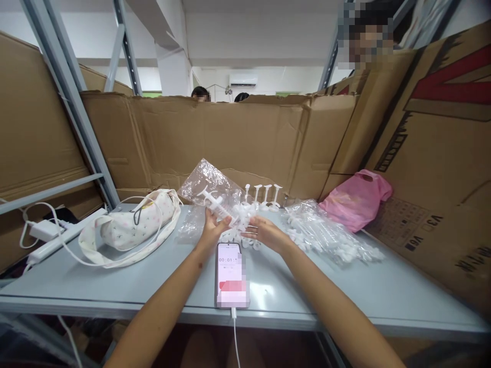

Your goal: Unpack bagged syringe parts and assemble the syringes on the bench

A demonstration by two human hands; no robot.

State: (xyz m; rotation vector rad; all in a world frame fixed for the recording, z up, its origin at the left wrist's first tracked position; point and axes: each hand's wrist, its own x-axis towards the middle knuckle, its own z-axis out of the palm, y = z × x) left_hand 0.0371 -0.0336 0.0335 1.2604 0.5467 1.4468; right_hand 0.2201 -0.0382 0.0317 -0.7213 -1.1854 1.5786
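Observation:
My left hand (215, 227) is closed around a large clear plastic syringe (218, 204), tilted so that its white plunger end points up and to the left. Close to the syringe's lower end is my right hand (266, 234), its fingers curled at a cluster of small white plastic parts (244, 215). What those fingers hold is too small to make out. More white round parts (251, 243) lie beneath both hands. Behind them, several white plungers (266, 197) stand upright on their ends. A clear plastic bag (205, 179) rises behind my left hand.
A phone (229, 273) showing a timer lies in front, its cable running off the edge. Clear bags of white parts (333, 235) and a pink bag (356, 199) are on the right. A white fabric pouch (132, 227) and power strip (65, 237) lie left. Cardboard (222, 138) walls the grey table (153, 276).

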